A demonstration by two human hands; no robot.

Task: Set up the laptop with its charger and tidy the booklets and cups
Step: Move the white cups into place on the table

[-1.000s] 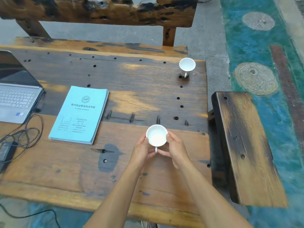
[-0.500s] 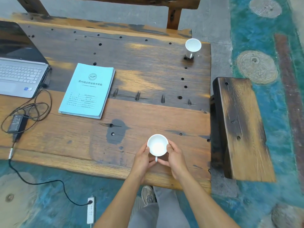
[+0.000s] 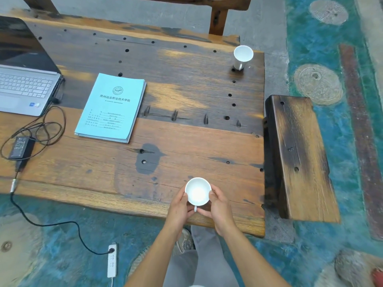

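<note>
We record a worn wooden bench [image 3: 186,141] on a painted floor [image 3: 41,255]. The left hand [image 3: 179,207] and right hand [image 3: 220,206] clasp a white cup [image 3: 198,191] between curled fingers, seemingly for steadiness. A second cup [image 3: 243,55] stands well beyond them. The booklets [image 3: 112,107], laptop [image 3: 24,85] and charger [image 3: 19,147] lie to their left.

Table [image 3: 186,141] & side bench [image 3: 300,154]: rough worn wood, dark patches, holes. Near cup [image 3: 198,191] & far cup [image 3: 243,55]: smooth glossy white, prob. ceramic. Booklets [image 3: 112,106]: matt pale-blue paper covers. Laptop [image 3: 22,88]: matt silver deck, glossy dark screen. Charger brick [image 3: 19,147]: matt black plastic.
</note>
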